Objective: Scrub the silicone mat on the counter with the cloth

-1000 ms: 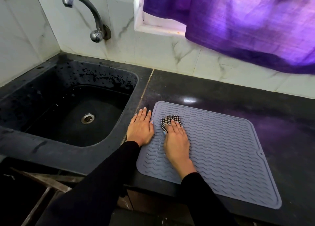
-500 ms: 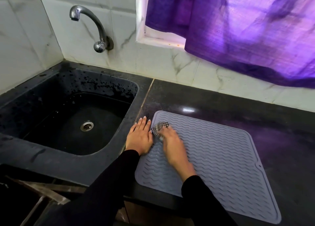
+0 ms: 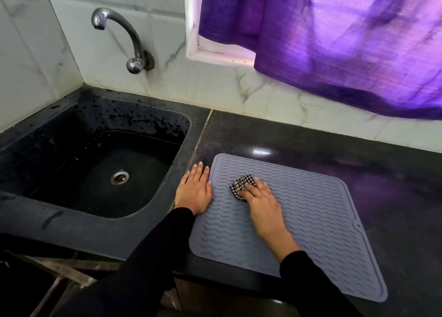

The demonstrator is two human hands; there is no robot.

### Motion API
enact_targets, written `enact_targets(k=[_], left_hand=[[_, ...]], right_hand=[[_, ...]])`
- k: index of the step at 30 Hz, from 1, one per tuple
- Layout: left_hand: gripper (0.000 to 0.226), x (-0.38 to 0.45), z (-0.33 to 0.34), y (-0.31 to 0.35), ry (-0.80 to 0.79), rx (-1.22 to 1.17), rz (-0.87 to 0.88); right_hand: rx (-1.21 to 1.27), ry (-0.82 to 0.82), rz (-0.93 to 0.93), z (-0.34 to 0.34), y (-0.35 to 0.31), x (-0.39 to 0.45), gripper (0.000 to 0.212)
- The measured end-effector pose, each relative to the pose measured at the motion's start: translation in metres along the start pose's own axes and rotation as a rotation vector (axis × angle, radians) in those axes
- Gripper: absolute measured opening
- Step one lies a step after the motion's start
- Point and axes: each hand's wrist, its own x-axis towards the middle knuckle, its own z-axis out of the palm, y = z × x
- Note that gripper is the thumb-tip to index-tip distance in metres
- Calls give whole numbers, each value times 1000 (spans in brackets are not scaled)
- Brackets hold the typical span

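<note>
Since half a second ago the right hand (image 3: 259, 200) has slid the cloth (image 3: 242, 187) a little rightward, away from the mat's left edge. At far left sits the dark sink (image 3: 59, 223), untouched. Next, the left hand (image 3: 194, 192) lies flat, fingers straight, on the table (image 3: 394, 185) against the mat (image 3: 311, 221) edge, steadying it. On the mat's near-left part the right hand's grip presses the bunched checked cloth down, fingers bent over it. Judging by position, most of the mat rightward looks not yet scrubbed.
</note>
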Motion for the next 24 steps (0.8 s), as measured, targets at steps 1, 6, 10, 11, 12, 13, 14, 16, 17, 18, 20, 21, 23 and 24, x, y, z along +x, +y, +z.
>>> enact_targets(k=[1, 6, 10, 11, 12, 13, 14, 16, 17, 18, 20, 21, 23, 24], left_hand=[[90, 0, 0, 0, 7, -7, 1], [89, 1, 1, 0, 16, -26, -6], [90, 1, 1, 0, 5, -17, -4], [90, 2, 1, 0, 6, -8, -4], [91, 3, 1, 0, 7, -3, -4], [91, 3, 1, 0, 8, -4, -6], [91, 3, 1, 0, 6, -8, -7], [90, 2, 1, -1, 2, -17, -2], [90, 3, 2, -1, 3, -25, 0], [87, 3, 2, -2, 2, -30, 2], [78, 3, 1, -2, -6, -24, 4], [73, 2, 1, -2, -12, -19, 4], [67, 2, 0, -1, -23, -12, 3], [65, 2, 0, -1, -24, -7, 3]], right_hand=[[79, -50, 73, -6, 5, 5, 48], [572, 120, 547, -34, -1, 29, 40], [388, 69, 104, -5, -40, 21, 57], [305, -6, 42, 4, -41, 16, 61], [233, -55, 18, 8, -40, 12, 64], [185, -75, 9, 9, -36, 10, 65], [173, -61, 7, 9, -31, 8, 67], [188, -40, 28, 4, -23, 2, 68], [192, -36, 41, 3, -17, -1, 69], [206, -28, 61, 2, -10, -5, 69], [228, -13, 109, -1, 2, -16, 69], [237, -4, 134, -1, 8, -22, 68], [271, 30, 181, -2, 22, -26, 64], [326, 36, 238, -4, 30, -27, 58]])
